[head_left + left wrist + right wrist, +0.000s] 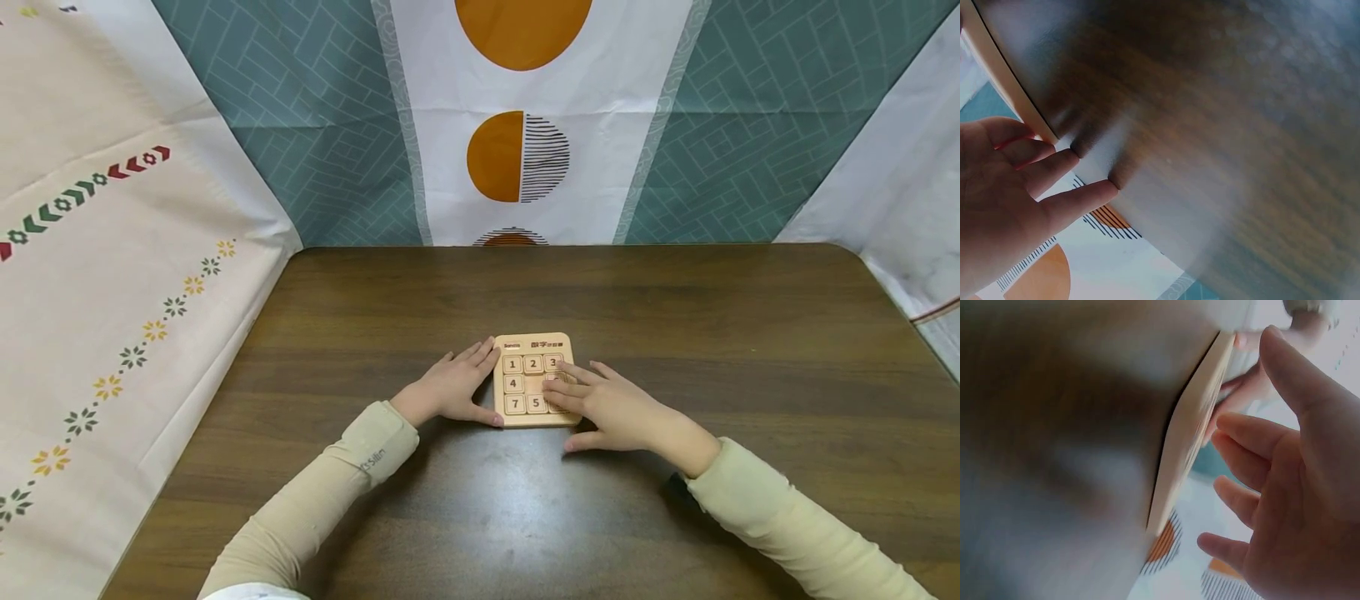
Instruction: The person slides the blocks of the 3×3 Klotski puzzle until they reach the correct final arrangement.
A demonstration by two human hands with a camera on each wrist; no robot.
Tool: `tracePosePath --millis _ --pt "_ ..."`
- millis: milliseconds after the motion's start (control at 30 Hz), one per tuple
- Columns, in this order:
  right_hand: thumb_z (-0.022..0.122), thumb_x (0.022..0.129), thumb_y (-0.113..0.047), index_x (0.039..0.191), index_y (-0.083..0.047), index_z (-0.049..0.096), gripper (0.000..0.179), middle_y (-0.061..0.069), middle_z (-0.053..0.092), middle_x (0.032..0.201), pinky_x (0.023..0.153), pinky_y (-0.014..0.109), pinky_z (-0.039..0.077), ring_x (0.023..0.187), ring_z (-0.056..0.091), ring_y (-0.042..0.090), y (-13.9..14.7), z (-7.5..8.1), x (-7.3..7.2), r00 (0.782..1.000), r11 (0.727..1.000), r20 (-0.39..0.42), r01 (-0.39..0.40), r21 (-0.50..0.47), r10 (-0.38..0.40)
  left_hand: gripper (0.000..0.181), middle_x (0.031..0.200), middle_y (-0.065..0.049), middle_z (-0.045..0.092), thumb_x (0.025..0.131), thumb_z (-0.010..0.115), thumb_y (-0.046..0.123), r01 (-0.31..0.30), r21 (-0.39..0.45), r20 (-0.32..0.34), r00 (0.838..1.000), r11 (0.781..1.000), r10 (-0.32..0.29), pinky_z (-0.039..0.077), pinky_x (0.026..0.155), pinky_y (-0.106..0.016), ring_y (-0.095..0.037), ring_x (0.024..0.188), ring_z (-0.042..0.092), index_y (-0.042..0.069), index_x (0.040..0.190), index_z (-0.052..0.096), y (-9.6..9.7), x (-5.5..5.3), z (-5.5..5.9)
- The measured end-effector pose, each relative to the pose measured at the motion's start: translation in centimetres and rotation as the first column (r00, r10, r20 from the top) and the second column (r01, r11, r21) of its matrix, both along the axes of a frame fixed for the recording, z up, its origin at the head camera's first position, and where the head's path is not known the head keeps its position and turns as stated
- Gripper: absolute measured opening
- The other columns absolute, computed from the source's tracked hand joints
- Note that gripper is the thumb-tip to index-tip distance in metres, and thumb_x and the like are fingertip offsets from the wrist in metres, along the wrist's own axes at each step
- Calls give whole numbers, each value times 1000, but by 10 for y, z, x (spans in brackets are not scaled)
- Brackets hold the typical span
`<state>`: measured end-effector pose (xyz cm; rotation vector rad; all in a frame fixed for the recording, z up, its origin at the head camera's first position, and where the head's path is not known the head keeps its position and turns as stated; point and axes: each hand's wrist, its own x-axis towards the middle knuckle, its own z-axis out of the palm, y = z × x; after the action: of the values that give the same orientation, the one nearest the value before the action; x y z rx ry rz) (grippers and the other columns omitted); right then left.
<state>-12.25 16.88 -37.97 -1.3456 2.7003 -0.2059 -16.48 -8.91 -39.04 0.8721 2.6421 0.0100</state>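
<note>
A wooden number slide puzzle (533, 385) lies flat on the table, its tiles 1, 2, 3, 4, 7 and 5 readable and a gap right of the 4. My left hand (453, 387) rests along its left side, fingers extended near the upper left corner and thumb at the lower left one. In the left wrist view, that hand (1010, 187) has its fingertips by the board's pale edge (1007, 75). Over the right column my right hand (618, 408) spreads its fingers, hiding tiles there, with the thumb off the board. The right wrist view shows this hand (1304, 469) above the board's side (1188, 428).
The brown wooden table (420, 292) extends around the puzzle on every side. Behind it hangs a patterned cloth (330, 125), and a cream cloth (112, 275) with flower motifs drapes on the left. A dark object (681, 492) shows under the right cuff.
</note>
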Motion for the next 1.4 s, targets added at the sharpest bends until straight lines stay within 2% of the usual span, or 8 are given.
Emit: tracePosePath --millis 100,233,533,633,900,1067,1400 --pt "59 79 -54 134 -7 47 73 9 44 137 98 59 22 132 27 32 -4 -1 7 999 999 -13 -36 3 36 108 152 -11 3 72 55 71 2 3 0 1000 1000 -2 25 102 -52 -24 137 11 5 146 11 1 0 0" --pt "59 79 -55 132 -6 49 72 8 45 136 98 59 24 132 28 32 -8 -2 10 999 999 -36 -37 29 38 109 152 -11 4 71 55 71 2 0 -4 1000 1000 -2 25 101 -52 -24 137 11 5 146 12 1 -2 0" --pt "59 80 -53 134 -8 46 72 8 43 138 99 59 22 132 27 31 -13 -3 -10 1000 998 -13 26 50 -25 108 152 -10 3 72 55 71 -2 -10 6 1000 1000 2 24 102 -52 -24 137 10 5 146 11 2 -3 0" --pt "58 81 -54 135 -8 46 72 9 43 138 99 59 21 133 25 31 -13 -3 -12 999 998 1 32 53 -32 108 152 -10 3 72 55 70 -4 -8 9 1000 1000 4 24 102 -51 -24 138 10 6 146 11 2 -3 -1" --pt "61 80 -52 131 -7 51 69 8 46 136 100 59 19 133 23 33 3 6 1 999 998 -5 50 29 -50 109 152 -10 3 71 56 70 -7 12 15 1000 1000 6 23 102 -52 -24 138 10 7 147 10 0 -2 0" --pt "61 80 -51 127 -6 55 65 6 50 132 98 61 21 133 24 34 12 4 12 999 999 5 40 34 -40 109 152 -10 3 71 57 70 -7 23 19 1000 1000 6 23 102 -52 -24 138 10 7 147 10 -2 -3 1" --pt "60 79 -53 129 -6 53 68 7 48 134 98 58 24 132 27 32 -3 -2 15 999 999 -22 23 24 -23 109 152 -8 2 70 58 69 -15 8 28 999 1000 15 24 102 -51 -24 137 11 9 147 9 -3 -6 2"
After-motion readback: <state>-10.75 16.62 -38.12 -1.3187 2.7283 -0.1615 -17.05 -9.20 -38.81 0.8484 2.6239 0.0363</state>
